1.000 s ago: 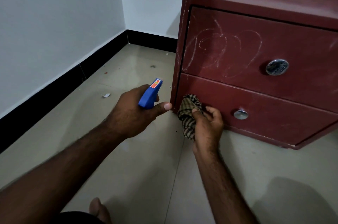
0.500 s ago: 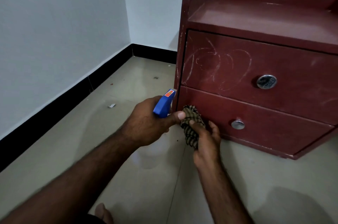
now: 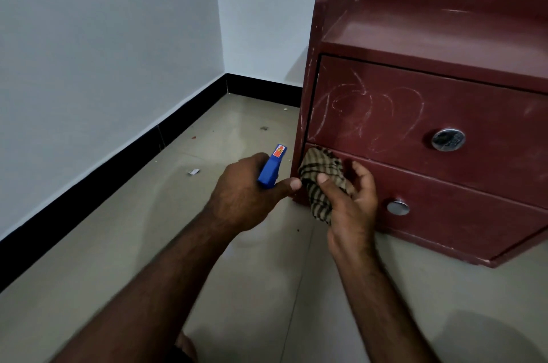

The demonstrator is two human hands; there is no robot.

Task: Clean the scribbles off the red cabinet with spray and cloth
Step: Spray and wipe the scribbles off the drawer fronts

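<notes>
- Scribbles [image 3: 367,113] lie at 12 o'clock from the right hand [image 3: 351,208], on the top drawer [image 3: 480,107] of the cabinet [image 3: 444,27]; their band runs 9 to 3.
- Nearer them, the right hand pinches the cloth [image 3: 318,178], which touches the lower drawer [image 3: 462,193] at its corner.
- At 9 o'clock, the left hand [image 3: 243,199] grips the spray [image 3: 270,168]; nozzle aim is probably 1 o'clock.
- Count: one spray, one cloth, two drawers, two knobs [image 3: 448,139].

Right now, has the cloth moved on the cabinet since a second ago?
Yes. The cloth in the right hand has climbed the lower drawer front, its top now almost at the seam under the upper drawer.
</notes>
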